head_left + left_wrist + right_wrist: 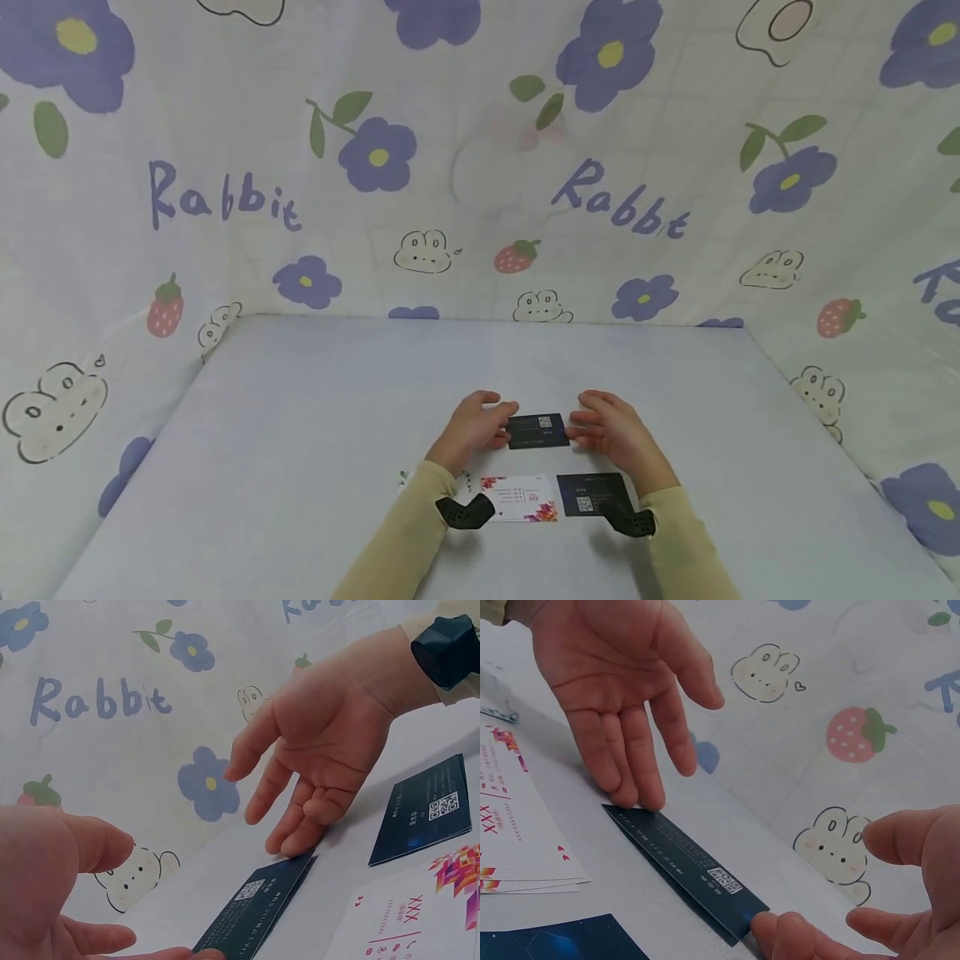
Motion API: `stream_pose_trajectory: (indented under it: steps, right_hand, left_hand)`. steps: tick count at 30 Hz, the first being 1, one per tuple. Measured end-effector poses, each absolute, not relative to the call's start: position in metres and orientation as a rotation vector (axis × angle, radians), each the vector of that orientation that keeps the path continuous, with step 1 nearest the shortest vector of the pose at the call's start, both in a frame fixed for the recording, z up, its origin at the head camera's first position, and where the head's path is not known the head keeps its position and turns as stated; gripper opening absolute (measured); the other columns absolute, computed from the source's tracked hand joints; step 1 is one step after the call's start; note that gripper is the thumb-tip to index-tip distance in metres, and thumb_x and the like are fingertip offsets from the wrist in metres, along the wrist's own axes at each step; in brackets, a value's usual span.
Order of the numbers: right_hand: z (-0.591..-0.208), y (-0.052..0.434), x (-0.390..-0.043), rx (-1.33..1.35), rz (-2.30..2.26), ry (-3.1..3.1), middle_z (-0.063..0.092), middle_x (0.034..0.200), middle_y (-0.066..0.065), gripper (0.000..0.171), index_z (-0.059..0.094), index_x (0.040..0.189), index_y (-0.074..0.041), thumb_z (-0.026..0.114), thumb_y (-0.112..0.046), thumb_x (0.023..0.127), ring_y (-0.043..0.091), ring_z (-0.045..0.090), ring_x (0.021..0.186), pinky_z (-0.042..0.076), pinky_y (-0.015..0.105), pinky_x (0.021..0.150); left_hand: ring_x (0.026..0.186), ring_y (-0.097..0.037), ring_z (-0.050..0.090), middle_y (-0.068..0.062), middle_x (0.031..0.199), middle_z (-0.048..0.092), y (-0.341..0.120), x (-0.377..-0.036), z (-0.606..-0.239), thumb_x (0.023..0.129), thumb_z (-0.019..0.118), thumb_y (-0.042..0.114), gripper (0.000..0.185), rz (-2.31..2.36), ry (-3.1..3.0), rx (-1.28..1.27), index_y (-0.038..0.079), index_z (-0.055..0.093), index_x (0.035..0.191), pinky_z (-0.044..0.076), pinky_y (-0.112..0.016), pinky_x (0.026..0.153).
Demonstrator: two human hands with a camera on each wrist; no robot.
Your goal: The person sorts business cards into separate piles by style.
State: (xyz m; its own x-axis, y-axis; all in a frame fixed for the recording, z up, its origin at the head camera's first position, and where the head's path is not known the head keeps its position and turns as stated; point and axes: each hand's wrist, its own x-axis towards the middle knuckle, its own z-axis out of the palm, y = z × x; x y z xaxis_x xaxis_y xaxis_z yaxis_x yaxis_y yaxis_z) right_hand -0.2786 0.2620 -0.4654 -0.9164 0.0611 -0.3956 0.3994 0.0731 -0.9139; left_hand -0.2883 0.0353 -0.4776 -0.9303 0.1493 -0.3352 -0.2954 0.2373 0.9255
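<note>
A small stack of dark business cards (537, 432) with a QR code lies flat between the two hands. At its left end rest the fingertips of my left hand (476, 423), thumb raised off the cards. My right hand (611, 425) has its lower fingers at the opposite end, thumb also up. Both hands have loosely bent fingers and neither grips the stack. In the right wrist view the dark cards (686, 862) look slightly fanned along one long edge.
Nearer the person lie a stack of white cards (517, 498) with red-orange flowers and another dark card stack (588, 493), partly behind the right wrist camera (628, 518). Green-marked card edges (405, 477) show by the left forearm. A printed curtain (480, 192) surrounds the white table (300, 433).
</note>
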Motion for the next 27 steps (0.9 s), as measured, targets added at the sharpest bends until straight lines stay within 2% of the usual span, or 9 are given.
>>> stream_pose_trajectory:
  steps: [4,7,9,13,17,21,23,27]
  right_hand:
    - [-0.469,0.264,-0.281,0.430,-1.936,2.077,0.064,0.130,0.024,0.060,0.028,0.155,0.001,0.050,-0.028,0.107,0.011,0.069,0.080,0.054,0.021,0.067]
    - [-0.472,0.263,-0.281,0.398,-1.873,2.157,0.070,0.109,0.013,0.057,0.034,0.152,0.002,0.056,-0.020,0.105,0.010,0.063,0.075,0.050,0.021,0.064]
    - [-0.474,0.260,-0.280,0.382,-1.791,2.267,0.069,0.092,0.005,0.055,0.040,0.150,0.002,0.061,-0.015,0.101,0.011,0.060,0.072,0.049,0.023,0.063]
    - [-0.477,0.255,-0.278,0.354,-1.629,2.447,0.064,0.074,0.001,0.053,0.050,0.144,0.000,0.066,-0.009,0.095,0.013,0.057,0.067,0.047,0.026,0.061]
    - [-0.474,0.252,-0.276,0.368,-1.633,2.442,0.066,0.082,0.005,0.053,0.050,0.144,-0.001,0.067,-0.007,0.094,0.013,0.059,0.066,0.050,0.026,0.061]
    - [-0.469,0.252,-0.274,0.389,-1.708,2.365,0.064,0.099,0.013,0.054,0.047,0.146,-0.001,0.065,-0.005,0.095,0.014,0.058,0.067,0.053,0.025,0.060]
    - [-0.467,0.252,-0.273,0.376,-1.727,2.339,0.063,0.101,0.013,0.055,0.045,0.146,0.000,0.065,-0.004,0.095,0.014,0.058,0.067,0.053,0.024,0.059]
    - [-0.462,0.253,-0.271,0.328,-1.757,2.311,0.065,0.090,0.008,0.056,0.044,0.147,0.000,0.065,-0.002,0.095,0.014,0.058,0.065,0.053,0.024,0.058]
  left_hand:
    - [0.082,-0.014,0.066,-0.013,0.110,0.068,0.037,-0.288,-0.477,0.099,0.066,0.037,0.060,1.737,2.163,-0.147,0.006,0.048,0.147,0.060,-0.026,0.076]
    - [0.079,-0.014,0.066,-0.013,0.108,0.068,0.038,-0.288,-0.478,0.099,0.066,0.037,0.059,1.733,2.169,-0.155,0.006,0.048,0.146,0.060,-0.025,0.074]
    - [0.077,-0.013,0.065,-0.013,0.107,0.069,0.039,-0.288,-0.479,0.099,0.066,0.036,0.058,1.735,2.176,-0.150,0.006,0.049,0.145,0.059,-0.025,0.071]
    - [0.070,-0.013,0.064,-0.012,0.103,0.069,0.040,-0.288,-0.481,0.099,0.066,0.035,0.056,1.747,2.190,-0.142,0.005,0.050,0.144,0.058,-0.024,0.066]
    - [0.068,-0.013,0.062,-0.010,0.102,0.069,0.041,-0.288,-0.483,0.098,0.066,0.033,0.052,1.729,2.252,-0.120,0.006,0.054,0.140,0.054,-0.023,0.062]
    - [0.068,-0.014,0.061,-0.011,0.100,0.070,0.040,-0.287,-0.483,0.096,0.067,0.018,0.039,1.730,2.308,-0.061,0.006,0.060,0.132,0.052,-0.025,0.061]
    - [0.068,-0.015,0.062,-0.013,0.098,0.070,0.039,-0.287,-0.483,0.095,0.067,0.009,0.034,1.753,2.313,-0.027,0.005,0.063,0.128,0.054,-0.027,0.062]
    - [0.063,-0.015,0.063,-0.014,0.094,0.072,0.037,-0.286,-0.480,0.092,0.067,0.001,0.030,1.784,2.323,0.030,0.002,0.067,0.121,0.058,-0.029,0.061]
